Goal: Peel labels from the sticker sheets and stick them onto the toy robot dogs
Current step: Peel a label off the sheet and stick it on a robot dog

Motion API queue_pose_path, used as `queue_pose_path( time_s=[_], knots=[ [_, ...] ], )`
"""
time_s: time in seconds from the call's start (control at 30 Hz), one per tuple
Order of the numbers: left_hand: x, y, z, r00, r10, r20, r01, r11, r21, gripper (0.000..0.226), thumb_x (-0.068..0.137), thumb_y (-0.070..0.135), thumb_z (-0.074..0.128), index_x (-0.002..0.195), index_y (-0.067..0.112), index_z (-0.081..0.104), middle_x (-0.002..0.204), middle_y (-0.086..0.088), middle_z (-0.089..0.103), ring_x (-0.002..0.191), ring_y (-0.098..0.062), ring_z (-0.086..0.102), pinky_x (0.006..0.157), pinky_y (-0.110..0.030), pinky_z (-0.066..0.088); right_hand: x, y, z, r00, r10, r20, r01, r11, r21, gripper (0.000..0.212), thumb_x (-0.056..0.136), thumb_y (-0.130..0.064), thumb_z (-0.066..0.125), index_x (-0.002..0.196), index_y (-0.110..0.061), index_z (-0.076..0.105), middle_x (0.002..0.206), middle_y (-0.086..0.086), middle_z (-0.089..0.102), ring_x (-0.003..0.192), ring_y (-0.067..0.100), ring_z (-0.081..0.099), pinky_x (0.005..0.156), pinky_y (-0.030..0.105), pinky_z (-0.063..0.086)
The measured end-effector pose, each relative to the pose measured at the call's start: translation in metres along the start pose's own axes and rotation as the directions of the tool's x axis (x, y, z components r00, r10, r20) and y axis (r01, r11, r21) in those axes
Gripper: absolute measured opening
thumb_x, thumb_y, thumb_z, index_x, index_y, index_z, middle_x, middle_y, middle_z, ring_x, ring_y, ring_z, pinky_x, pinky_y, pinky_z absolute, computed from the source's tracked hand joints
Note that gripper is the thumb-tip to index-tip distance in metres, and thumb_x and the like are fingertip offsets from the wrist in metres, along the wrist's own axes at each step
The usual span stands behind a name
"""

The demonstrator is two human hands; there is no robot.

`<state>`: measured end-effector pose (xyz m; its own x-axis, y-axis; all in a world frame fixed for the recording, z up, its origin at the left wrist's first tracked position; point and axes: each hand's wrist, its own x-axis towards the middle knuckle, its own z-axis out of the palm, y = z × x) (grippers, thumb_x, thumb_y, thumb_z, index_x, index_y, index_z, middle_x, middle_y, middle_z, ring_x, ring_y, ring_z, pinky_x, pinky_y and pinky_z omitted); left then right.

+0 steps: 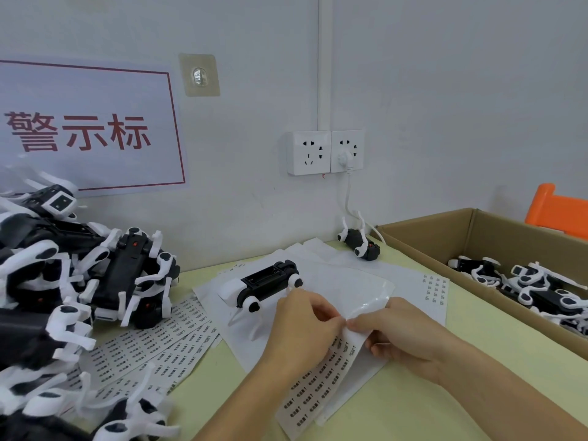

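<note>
A sticker sheet (321, 380) printed with rows of small black-text labels lies in front of me. My right hand (401, 338) grips its upper edge, fingers curled under the paper. At that same edge my left hand (302, 326) pinches with thumb and forefinger, right beside my right thumb. A black-and-white toy robot dog (264, 283) lies on its back on white backing sheets (350, 278) just beyond my hands. The label itself is too small to make out.
A big pile of toy dogs (63, 281) fills the left side, with more sticker sheets (152, 348) fanned under it. One dog (361, 241) lies by the wall under the power sockets (324, 152). A cardboard box (496, 249) at right holds several dogs.
</note>
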<state>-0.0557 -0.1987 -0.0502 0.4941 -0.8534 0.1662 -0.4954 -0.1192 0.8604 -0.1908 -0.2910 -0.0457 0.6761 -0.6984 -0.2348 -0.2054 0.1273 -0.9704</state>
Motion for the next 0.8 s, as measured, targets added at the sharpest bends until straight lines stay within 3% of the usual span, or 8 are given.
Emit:
queue_pose_path(
  time_s=[0.2, 0.33, 0.53, 0.67, 0.8],
  knots=[
    [-0.002, 0.000, 0.003, 0.998, -0.063, 0.004, 0.063, 0.998, 0.008, 0.021, 0.086, 0.012, 0.072, 0.066, 0.014, 0.076, 0.062, -0.007, 0.072, 0.049, -0.012, 0.065, 0.055, -0.028, 0.058, 0.003, 0.003, 0.001, 0.999, 0.031, -0.045, -0.030, 0.999, 0.019, 0.006, 0.085, 0.003, 0.067, 0.081, -0.002, 0.066, 0.075, 0.013, 0.066, 0.053, 0.015, 0.053, 0.050, 0.023, 0.042],
    [-0.003, -0.001, 0.008, 0.995, -0.091, -0.033, 0.092, 0.995, 0.035, 0.022, 0.087, 0.010, 0.068, 0.067, 0.010, 0.076, 0.061, -0.009, 0.072, 0.048, -0.014, 0.066, 0.049, -0.023, 0.055, 0.005, 0.006, 0.003, 0.998, 0.025, -0.061, -0.026, 1.000, -0.003, 0.004, 0.086, 0.002, 0.067, 0.088, -0.001, 0.064, 0.081, 0.016, 0.063, 0.057, 0.016, 0.053, 0.052, 0.024, 0.043],
    [-0.004, -0.001, 0.010, 0.984, -0.174, -0.038, 0.172, 0.984, -0.052, 0.020, 0.087, 0.005, 0.061, 0.073, 0.004, 0.075, 0.066, -0.010, 0.072, 0.047, -0.015, 0.066, 0.053, -0.028, 0.057, 0.004, 0.007, 0.003, 0.998, 0.025, -0.057, -0.026, 0.999, -0.021, 0.015, 0.088, 0.002, 0.066, 0.075, -0.006, 0.067, 0.073, 0.011, 0.065, 0.053, 0.015, 0.054, 0.050, 0.023, 0.042],
    [-0.007, -0.001, 0.013, 0.980, -0.192, -0.059, 0.183, 0.974, -0.131, 0.016, 0.084, 0.003, 0.064, 0.073, -0.004, 0.072, 0.068, -0.017, 0.072, 0.048, -0.018, 0.065, 0.056, -0.034, 0.059, 0.004, 0.006, 0.003, 0.998, 0.015, -0.065, -0.018, 0.999, -0.046, 0.010, 0.088, 0.000, 0.066, 0.079, -0.004, 0.063, 0.075, 0.012, 0.060, 0.055, 0.015, 0.055, 0.051, 0.025, 0.043],
    [-0.006, -0.001, 0.014, 0.966, -0.251, -0.059, 0.241, 0.960, -0.145, 0.017, 0.084, 0.012, 0.070, 0.073, -0.001, 0.074, 0.054, -0.005, 0.066, 0.042, -0.013, 0.057, 0.045, -0.022, 0.050, 0.003, 0.006, 0.004, 0.998, -0.004, -0.060, -0.002, 0.994, -0.108, 0.007, 0.087, -0.003, 0.063, 0.084, 0.001, 0.067, 0.078, 0.018, 0.065, 0.060, 0.015, 0.057, 0.054, 0.025, 0.044]
  ],
)
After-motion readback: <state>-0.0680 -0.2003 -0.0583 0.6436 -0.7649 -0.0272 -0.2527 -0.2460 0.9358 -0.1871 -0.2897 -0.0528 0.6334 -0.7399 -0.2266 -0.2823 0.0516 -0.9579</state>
